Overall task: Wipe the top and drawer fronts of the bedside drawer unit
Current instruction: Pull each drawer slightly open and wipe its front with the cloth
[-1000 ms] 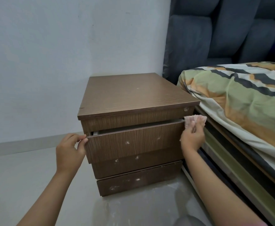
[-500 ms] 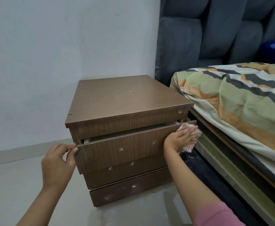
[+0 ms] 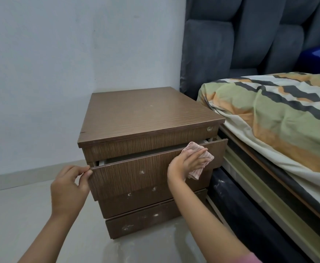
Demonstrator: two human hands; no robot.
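A brown wood-grain bedside drawer unit (image 3: 146, 114) stands against the white wall, with three drawer fronts marked by small white spots. Its top drawer (image 3: 132, 173) is pulled partly out. My left hand (image 3: 70, 186) pinches the top left corner of that drawer front. My right hand (image 3: 185, 164) presses a pink striped cloth (image 3: 201, 162) flat against the right half of the same front, near its top edge. The two lower drawers (image 3: 146, 221) are closed.
A bed with a striped green, orange and grey cover (image 3: 279, 114) stands close on the unit's right, its dark frame (image 3: 250, 215) almost touching. A grey padded headboard (image 3: 250, 35) rises behind. Pale tiled floor (image 3: 13, 215) lies on the left and in front.
My right hand has slid the cloth leftward from the drawer's top right corner onto the front face. The top drawer has come out a little further. My left hand keeps its hold.
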